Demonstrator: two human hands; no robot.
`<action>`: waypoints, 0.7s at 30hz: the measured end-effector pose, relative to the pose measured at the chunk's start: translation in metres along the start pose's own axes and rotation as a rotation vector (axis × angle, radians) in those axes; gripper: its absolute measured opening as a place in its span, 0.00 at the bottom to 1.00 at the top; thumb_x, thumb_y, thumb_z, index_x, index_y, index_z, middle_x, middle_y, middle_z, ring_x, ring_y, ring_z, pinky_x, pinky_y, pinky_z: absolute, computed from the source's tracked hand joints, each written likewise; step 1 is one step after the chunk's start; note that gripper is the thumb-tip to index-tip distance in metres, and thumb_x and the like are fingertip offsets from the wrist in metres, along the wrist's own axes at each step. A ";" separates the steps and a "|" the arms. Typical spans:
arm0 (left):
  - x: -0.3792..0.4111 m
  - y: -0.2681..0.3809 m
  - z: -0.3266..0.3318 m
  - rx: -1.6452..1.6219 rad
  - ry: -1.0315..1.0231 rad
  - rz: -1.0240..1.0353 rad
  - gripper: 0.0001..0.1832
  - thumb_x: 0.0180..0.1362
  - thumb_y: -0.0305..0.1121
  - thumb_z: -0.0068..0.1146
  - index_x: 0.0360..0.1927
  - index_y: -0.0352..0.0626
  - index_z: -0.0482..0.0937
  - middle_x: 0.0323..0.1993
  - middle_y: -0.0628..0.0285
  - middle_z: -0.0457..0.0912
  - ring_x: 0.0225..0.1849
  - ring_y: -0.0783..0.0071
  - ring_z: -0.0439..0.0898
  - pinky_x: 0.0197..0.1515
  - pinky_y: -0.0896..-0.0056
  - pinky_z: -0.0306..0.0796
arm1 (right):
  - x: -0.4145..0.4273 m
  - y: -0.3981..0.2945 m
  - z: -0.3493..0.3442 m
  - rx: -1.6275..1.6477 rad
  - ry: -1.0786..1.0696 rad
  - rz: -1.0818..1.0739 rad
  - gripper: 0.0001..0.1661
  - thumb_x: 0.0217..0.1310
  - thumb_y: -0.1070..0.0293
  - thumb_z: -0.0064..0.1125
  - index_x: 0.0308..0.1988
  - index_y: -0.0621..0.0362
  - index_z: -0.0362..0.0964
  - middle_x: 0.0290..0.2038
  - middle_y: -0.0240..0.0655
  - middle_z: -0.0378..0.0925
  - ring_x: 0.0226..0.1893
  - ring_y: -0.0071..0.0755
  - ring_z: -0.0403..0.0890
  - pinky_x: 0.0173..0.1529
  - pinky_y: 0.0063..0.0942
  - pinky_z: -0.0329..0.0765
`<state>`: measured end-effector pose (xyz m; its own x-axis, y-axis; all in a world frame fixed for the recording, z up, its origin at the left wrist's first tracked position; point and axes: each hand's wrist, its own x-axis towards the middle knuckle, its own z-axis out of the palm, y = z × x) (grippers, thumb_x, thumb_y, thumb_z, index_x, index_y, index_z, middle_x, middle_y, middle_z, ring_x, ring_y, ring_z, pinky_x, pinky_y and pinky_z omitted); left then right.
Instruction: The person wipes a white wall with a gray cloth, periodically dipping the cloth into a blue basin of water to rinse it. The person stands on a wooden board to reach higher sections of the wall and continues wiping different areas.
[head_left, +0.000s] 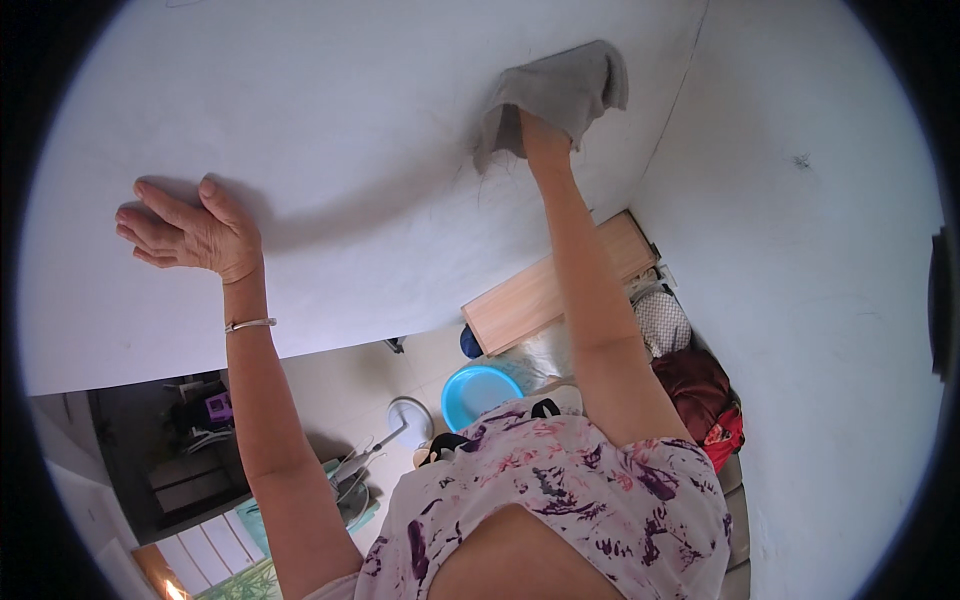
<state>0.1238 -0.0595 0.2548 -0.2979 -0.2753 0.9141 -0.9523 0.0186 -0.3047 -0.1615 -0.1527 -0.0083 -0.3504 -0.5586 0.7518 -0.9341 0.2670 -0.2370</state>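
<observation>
My left hand (196, 234) rests against the white wall (337, 97) with its fingers apart and nothing in them. A silver bangle (251, 325) circles that wrist. Higher up and to the right, my right hand (546, 141) holds a grey cloth (564, 84) against the same wall. The cloth drapes over the hand and hides its fingers; its lower edge hangs loose. Thin dark strands show on the wall just below the cloth.
A corner joins a second wall (817, 247), which bears a dark smudge (801, 160). Below are a wooden board (525, 304), a blue basin (480, 396), a pedestal fan (356, 480), and dark red fabric (691, 390). A dark cabinet (142, 450) stands lower left.
</observation>
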 end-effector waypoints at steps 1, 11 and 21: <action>0.000 -0.001 -0.001 0.001 0.000 0.000 0.38 0.64 0.59 0.31 0.70 0.46 0.44 0.71 0.56 0.30 0.72 0.53 0.29 0.65 0.35 0.26 | -0.011 0.005 0.001 0.041 -0.056 -0.015 0.37 0.58 0.57 0.55 0.62 0.62 0.53 0.60 0.44 0.60 0.63 0.43 0.58 0.64 0.34 0.56; 0.006 0.009 0.007 -0.030 0.018 -0.008 0.38 0.64 0.60 0.31 0.71 0.48 0.44 0.71 0.55 0.31 0.72 0.53 0.28 0.65 0.34 0.26 | -0.008 0.020 0.000 0.606 -0.160 0.264 0.34 0.63 0.59 0.50 0.62 0.64 0.52 0.62 0.45 0.59 0.64 0.44 0.57 0.67 0.36 0.53; 0.006 0.009 0.007 -0.021 0.021 0.001 0.39 0.64 0.60 0.31 0.70 0.46 0.45 0.71 0.54 0.32 0.72 0.52 0.30 0.64 0.34 0.27 | -0.056 0.015 0.022 0.374 -0.039 0.112 0.30 0.61 0.57 0.51 0.57 0.65 0.61 0.57 0.44 0.67 0.58 0.44 0.65 0.63 0.34 0.59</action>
<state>0.1140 -0.0680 0.2554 -0.3000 -0.2549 0.9193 -0.9531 0.0387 -0.3003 -0.1572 -0.1349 -0.0678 -0.4474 -0.5736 0.6862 -0.8476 0.0272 -0.5299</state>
